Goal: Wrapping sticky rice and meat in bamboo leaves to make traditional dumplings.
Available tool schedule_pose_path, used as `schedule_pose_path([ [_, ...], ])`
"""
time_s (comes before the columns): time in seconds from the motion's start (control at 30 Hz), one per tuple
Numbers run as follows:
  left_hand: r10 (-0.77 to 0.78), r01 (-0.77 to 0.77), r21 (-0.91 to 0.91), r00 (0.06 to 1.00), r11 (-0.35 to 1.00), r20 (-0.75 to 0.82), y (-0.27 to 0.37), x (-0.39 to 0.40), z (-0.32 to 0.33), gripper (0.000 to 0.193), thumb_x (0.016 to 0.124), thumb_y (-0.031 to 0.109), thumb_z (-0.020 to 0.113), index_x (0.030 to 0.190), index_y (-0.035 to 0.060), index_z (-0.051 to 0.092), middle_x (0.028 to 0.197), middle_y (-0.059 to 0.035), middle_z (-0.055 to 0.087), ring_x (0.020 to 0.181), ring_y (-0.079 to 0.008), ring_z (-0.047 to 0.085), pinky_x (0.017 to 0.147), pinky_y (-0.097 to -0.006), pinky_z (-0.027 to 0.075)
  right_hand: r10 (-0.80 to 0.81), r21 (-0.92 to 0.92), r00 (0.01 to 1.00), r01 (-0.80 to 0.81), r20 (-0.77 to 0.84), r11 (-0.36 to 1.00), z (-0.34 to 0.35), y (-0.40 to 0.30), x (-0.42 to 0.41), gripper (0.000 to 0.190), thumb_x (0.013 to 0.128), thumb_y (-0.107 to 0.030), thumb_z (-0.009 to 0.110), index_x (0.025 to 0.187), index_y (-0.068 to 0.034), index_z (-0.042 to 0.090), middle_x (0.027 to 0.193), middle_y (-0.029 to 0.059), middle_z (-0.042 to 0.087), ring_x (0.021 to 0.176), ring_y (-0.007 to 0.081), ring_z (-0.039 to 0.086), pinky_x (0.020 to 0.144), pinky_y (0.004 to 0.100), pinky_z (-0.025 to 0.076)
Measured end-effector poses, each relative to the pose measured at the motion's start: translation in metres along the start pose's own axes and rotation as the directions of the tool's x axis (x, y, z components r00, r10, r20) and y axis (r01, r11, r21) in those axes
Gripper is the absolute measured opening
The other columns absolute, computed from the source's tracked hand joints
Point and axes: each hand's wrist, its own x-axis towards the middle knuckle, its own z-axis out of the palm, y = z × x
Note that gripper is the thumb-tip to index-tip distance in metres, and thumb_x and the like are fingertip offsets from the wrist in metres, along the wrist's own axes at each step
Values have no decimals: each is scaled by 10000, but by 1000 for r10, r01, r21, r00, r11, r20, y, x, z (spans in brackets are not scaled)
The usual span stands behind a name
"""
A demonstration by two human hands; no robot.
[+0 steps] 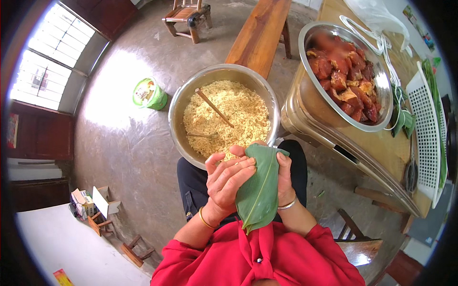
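Observation:
A broad green leaf, folded over at its top, lies between my two hands above my lap. My left hand presses its fingertips on the leaf's upper left edge. My right hand grips the leaf at the upper right, thumb on its edge and the other fingers mostly hidden behind it. Just beyond my hands, a large steel basin holds grains of pale yellow rice, with two wooden sticks stuck in it. What the leaf encloses is hidden.
A steel bowl of red marinated meat chunks stands on the table at right, beside white string, scissors, wrapped leaf bundles and a white plastic basket. A wooden bench and green bucket stand beyond.

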Motion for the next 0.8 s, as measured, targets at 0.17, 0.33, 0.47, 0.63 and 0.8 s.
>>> schedule_pose_path([
  [0.17, -88, 84, -45, 991, 995, -96, 5, -16, 17, 228, 674, 131, 689, 877, 48, 627, 982, -78, 676, 860, -215, 576, 812, -362, 406, -6, -181, 1000, 3, -15, 984, 0, -7, 0, 538, 873, -470, 462, 1274, -114, 426, 1251, 220, 475, 1132, 287, 498, 977, 403, 410],
  [0.33, -139, 138, -21, 989, 990, -54, 20, -19, 15, 278, 635, 79, 684, 904, 22, 643, 1027, -102, 659, 873, -229, 545, 797, -353, 399, -24, -269, 999, 15, -28, 963, 0, -12, 0, 586, 877, -418, 489, 1351, -102, 352, 1149, 196, 532, 1074, 252, 529, 941, 361, 432],
  [0.47, -90, 86, 50, 992, 995, 90, 29, -16, 3, 321, 639, -27, 633, 950, 47, 653, 996, -96, 624, 917, -272, 496, 816, -363, 393, -15, -251, 1000, 12, -9, 968, 2, -17, -3, 619, 877, -412, 491, 1371, -76, 326, 1001, 133, 534, 913, 189, 534, 849, 291, 448],
  [0.63, -174, 193, -181, 978, 964, 119, 5, 3, -28, 230, 683, -76, 580, 876, 43, 619, 869, -73, 597, 824, -229, 531, 770, -350, 396, 183, -38, 976, -180, 114, 983, 4, -21, -14, 623, 876, -452, 474, 1394, -139, 329, 853, 94, 481, 666, 178, 465, 610, 289, 433],
  [0.8, -254, 337, -472, 939, 815, 232, -21, 13, -31, 218, 722, 39, 707, 928, 34, 639, 881, -54, 644, 804, -228, 578, 753, -341, 425, 372, 111, 900, -403, 228, 908, 14, -27, -27, 610, 899, -506, 416, 1447, -330, 214, 787, 56, 403, 537, 129, 284, 500, 265, 286],
])
